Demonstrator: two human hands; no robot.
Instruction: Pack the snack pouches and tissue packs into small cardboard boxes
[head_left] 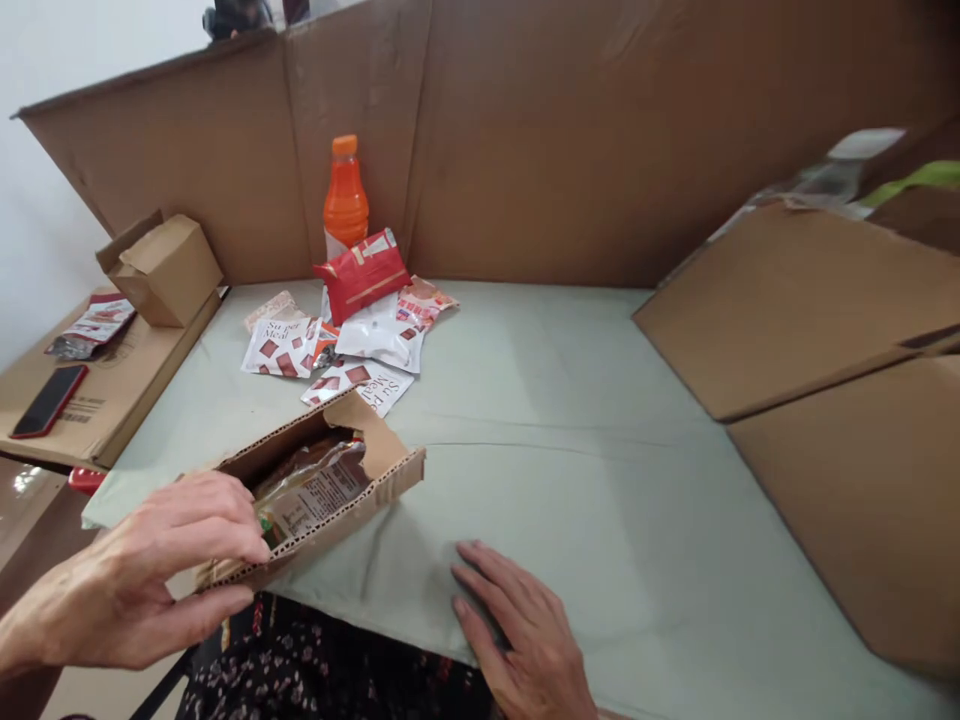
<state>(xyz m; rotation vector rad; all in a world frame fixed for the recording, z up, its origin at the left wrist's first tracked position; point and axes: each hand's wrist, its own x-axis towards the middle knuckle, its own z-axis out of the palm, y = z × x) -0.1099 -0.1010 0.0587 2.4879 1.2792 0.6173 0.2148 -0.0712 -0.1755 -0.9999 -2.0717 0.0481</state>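
A shallow, open-topped cardboard box (390,480) lies at the near left of the table, tilted in view. Inside it is a clear plastic food packet (322,500) with a printed label. My left hand (172,570) grips the near-left end of this box, fingers over the wall and thumb on the outer side. The hand covers that end. To the right of the box, my right hand (525,630) rests on the pale green tabletop (525,480), fingers stretched out and nothing in it.
Beyond the box are several white sachets (281,347), a red packet (365,275) and an orange drink bottle (346,195). Left sit a small carton (172,270) and a phone (49,400). Large cardboard boxes (810,310) flank the right; a cardboard wall (562,140) closes the back.
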